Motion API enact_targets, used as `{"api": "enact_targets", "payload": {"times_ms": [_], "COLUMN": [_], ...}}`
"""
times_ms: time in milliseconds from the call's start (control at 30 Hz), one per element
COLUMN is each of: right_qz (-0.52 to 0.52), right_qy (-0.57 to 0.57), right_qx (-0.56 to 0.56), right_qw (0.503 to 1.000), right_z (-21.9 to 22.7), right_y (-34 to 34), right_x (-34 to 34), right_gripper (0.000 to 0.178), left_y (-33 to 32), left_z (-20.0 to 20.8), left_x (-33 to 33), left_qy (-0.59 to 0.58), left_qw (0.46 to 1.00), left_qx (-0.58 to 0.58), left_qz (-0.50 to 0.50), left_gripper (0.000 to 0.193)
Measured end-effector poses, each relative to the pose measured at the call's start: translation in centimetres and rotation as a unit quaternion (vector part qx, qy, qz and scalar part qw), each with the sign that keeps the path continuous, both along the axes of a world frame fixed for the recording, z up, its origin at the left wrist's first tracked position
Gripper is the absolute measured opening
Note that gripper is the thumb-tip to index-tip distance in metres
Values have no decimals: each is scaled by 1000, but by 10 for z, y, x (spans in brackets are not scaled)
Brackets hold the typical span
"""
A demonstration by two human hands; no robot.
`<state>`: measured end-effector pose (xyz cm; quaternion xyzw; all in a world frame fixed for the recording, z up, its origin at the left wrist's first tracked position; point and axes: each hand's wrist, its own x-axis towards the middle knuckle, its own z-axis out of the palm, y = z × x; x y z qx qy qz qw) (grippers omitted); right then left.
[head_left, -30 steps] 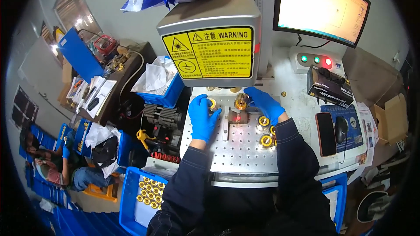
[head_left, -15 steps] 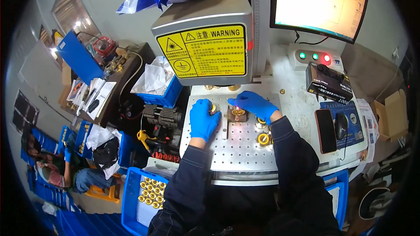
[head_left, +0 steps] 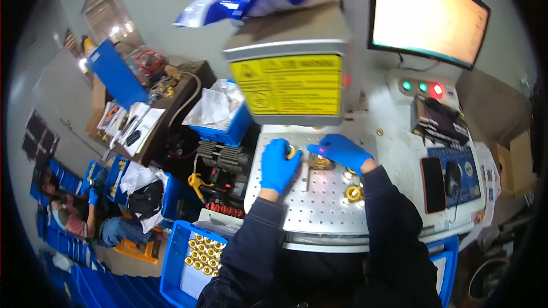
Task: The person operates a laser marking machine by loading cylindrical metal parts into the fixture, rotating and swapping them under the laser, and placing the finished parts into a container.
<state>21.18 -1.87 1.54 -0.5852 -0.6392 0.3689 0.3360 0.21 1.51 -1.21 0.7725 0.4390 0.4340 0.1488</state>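
My left hand [head_left: 277, 168], in a blue glove, is closed around a brass ring-shaped fitting [head_left: 291, 152] above the left part of the perforated metal plate [head_left: 302, 208]. My right hand [head_left: 345, 152], gloved the same way, reaches leftward with its fingers stretched out over another brass fitting [head_left: 322, 163] at a small block on the plate. Reddish light falls on the glove's fingers and near this fitting. A flat metal bar [head_left: 305, 178] lies between the hands. More brass fittings [head_left: 353, 194] stand by my right wrist, partly covered by the hand and sleeve.
The grey machine head [head_left: 288, 94] with a yellow warning label overhangs the plate's far side. A phone [head_left: 432, 185], mouse [head_left: 452, 179] and black box [head_left: 438, 120] lie to the right. Lower left, a blue bin [head_left: 171, 262] holds several brass fittings. A co-worker [head_left: 74, 219] sits far left.
The whole view has shifted, so the scene sits lower and further right, with some blur. Both hands stay at about the same places over the plate; the left still grips its fitting.
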Motion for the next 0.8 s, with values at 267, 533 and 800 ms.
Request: {"api": "enact_targets", "payload": {"times_ms": [267,533,800], "right_qz": [-10,-168,-153], "right_qy": [-158,20,9], "right_qx": [128,13,20], "right_qw": [979,986,988], "right_z": [-3,-82,-92], "right_y": [-2,67,56], "right_x": [-17,94,106], "right_gripper": [39,48,41], "left_y": [-5,-1,-3], "left_z": [-13,-21,-14], "left_x": [-10,-9,-8], "left_qy": [-59,-59,-49], "left_qw": [995,998,999], "left_qx": [52,-11,6], "left_qz": [54,9,5], "left_gripper": [44,50,46]}}
